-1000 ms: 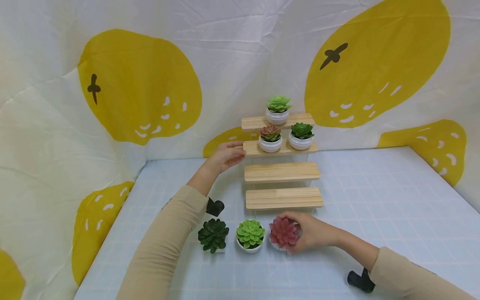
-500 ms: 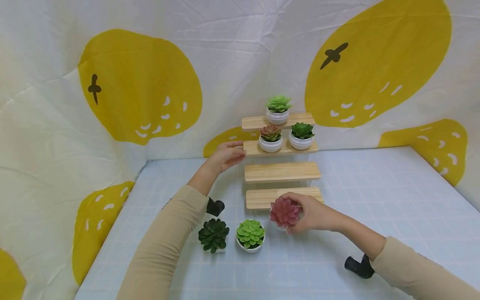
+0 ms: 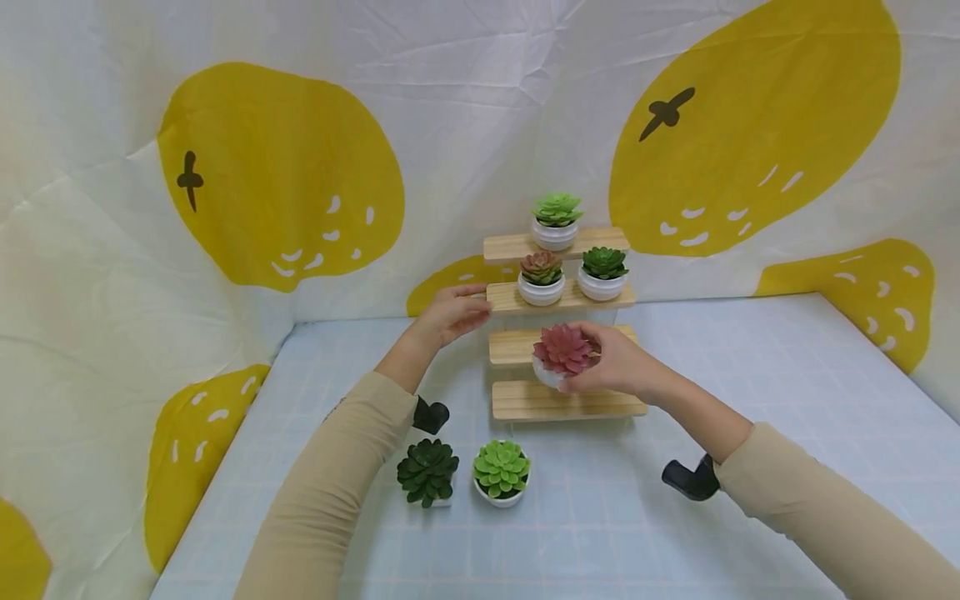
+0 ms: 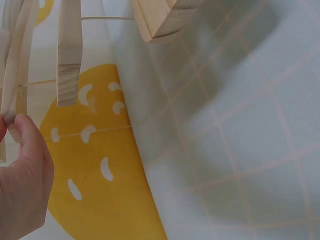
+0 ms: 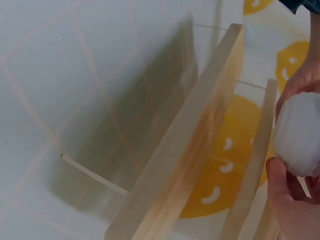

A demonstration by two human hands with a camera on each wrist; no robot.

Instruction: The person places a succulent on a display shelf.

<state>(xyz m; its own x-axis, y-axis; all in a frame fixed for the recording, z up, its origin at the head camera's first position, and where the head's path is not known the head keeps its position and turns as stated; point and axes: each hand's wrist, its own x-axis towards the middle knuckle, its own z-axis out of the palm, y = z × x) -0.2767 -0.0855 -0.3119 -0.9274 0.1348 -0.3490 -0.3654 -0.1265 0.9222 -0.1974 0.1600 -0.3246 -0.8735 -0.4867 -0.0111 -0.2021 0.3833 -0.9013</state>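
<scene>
My right hand (image 3: 621, 363) holds a pink succulent (image 3: 562, 348) by its white pot (image 5: 300, 134), in front of the third shelf down (image 3: 512, 347) of a four-tier wooden plant stand (image 3: 570, 403). The right wrist view shows thumb and fingers around the pot. With my left hand (image 3: 454, 315) I pinch the left end of the second shelf (image 3: 502, 293); in the left wrist view the thumb (image 4: 27, 132) lies at the board's end. On that shelf stand a reddish succulent (image 3: 541, 277) and a green one (image 3: 603, 273). A light green succulent (image 3: 556, 220) tops the stand.
Two potted succulents, one dark green (image 3: 427, 472) and one bright green (image 3: 501, 470), stand on the pale checked tablecloth (image 3: 555, 550) before the stand. A white curtain with yellow fruit prints (image 3: 480, 125) hangs right behind it. Black wrist devices (image 3: 692, 478) show at both sleeves.
My right hand has lifted the pink succulent from the tablecloth beside the bright green one, up past the bottom shelf to the third shelf down. The left hand has stayed at the second shelf.
</scene>
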